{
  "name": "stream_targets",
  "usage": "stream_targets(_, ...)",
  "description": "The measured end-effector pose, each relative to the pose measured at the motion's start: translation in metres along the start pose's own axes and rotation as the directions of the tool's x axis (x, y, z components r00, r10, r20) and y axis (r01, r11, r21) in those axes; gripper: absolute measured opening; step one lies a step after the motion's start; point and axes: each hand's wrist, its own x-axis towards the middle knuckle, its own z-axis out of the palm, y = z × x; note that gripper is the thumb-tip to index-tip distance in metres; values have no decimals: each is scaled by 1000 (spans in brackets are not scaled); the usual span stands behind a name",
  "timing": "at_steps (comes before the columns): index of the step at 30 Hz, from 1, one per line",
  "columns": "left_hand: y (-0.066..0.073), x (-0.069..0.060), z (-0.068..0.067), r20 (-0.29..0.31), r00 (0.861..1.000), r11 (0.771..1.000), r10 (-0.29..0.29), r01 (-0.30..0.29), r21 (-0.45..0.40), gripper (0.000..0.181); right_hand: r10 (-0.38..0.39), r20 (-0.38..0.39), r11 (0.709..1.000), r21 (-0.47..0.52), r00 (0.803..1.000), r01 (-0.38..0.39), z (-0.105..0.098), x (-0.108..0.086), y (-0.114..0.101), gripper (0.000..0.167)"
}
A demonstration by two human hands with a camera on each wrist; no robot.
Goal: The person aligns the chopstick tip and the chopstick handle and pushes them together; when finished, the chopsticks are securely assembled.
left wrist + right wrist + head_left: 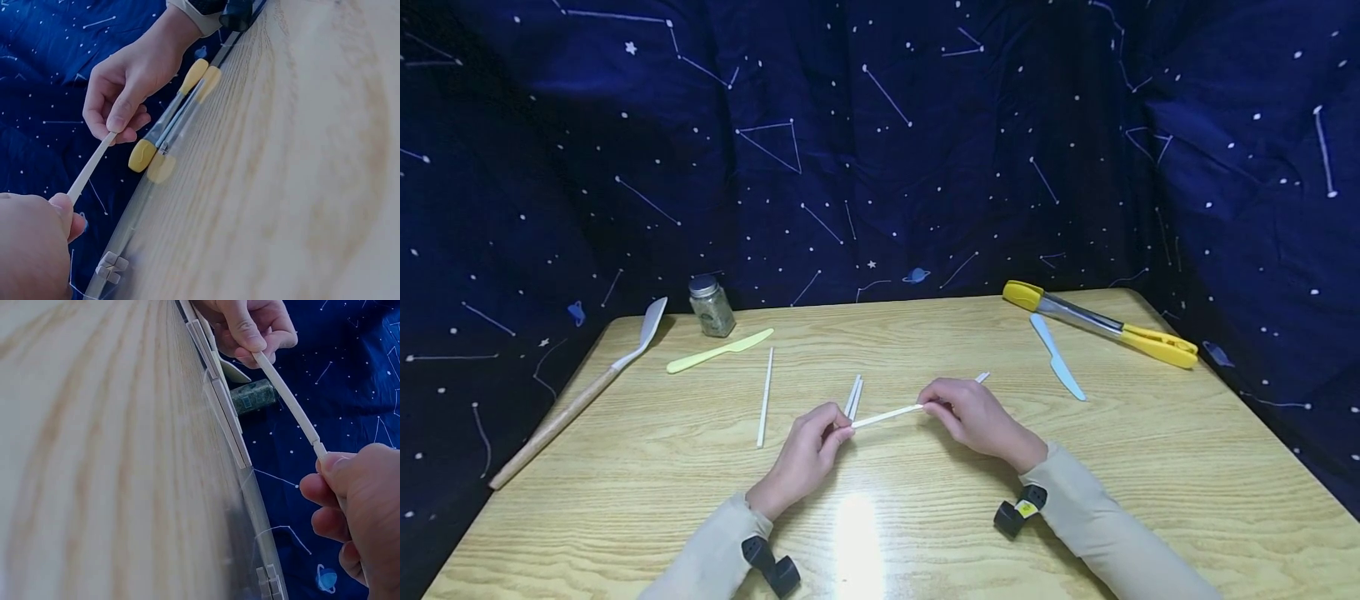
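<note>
Head: left hand (803, 457) and right hand (976, 418) pinch a thin white stick (887, 416) between them, above the middle of the tabletop (925, 496); jar (713, 310) at its back left, yellow tongs (1097, 322) at its back right. Left wrist: both hands pinch stick, tongs by tabletop edge. Right wrist: both pinching, stick notched near right hand, jar by tabletop edge.

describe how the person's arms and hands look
The left sleeve and right sleeve are pale beige. A blocky black device sits on each wrist; the right one bears a yellow label. The left hand and right hand are ungloved.
</note>
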Motion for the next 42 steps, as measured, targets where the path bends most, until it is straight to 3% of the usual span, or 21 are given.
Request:
stream_targets(8, 2, 2, 2, 11, 1000, 999, 19, -19, -28, 16, -10, -9, 1000, -7, 1000, 10, -2, 0, -1, 10)
stream_targets(13, 1, -1, 1, 26, 1000, 999, -1, 2, -41, 18, -31, -21, 999, 5, 999, 31, 2, 2, -2, 10)
stream_targets(18, 2, 2, -5, 64, 998, 1000, 11, -10, -15, 15, -39, -34, 999, -4, 999, 39, 1, 2, -4, 9)
stream_targets(22, 7, 7, -15, 110, 994, 1000, 4, -5, 5, 13, -87, -67, 996, -22, 994, 86, -2, 4, -6, 15)
stream_targets(26, 12, 10, -20, 182, 983, 1000, -20, 20, 1, 12, -107, -72, 994, -32, 992, 105, -5, 6, -8, 17)
stream_targets(32, 18, 12, -21, 291, 955, 994, -51, 76, -76, 12, -153, -70, 988, -44, 986, 150, -7, 8, -8, 14)
stream_targets(39, 22, 11, -20, 481, 876, 975, -33, 135, -179, 24, -244, -68, 969, -53, 967, 241, -5, 8, -16, 10)
stream_targets(42, 22, 10, -20, 502, 865, 965, -22, 149, -215, 16, -266, -59, 963, -57, 962, 263, -4, 8, -21, 7)
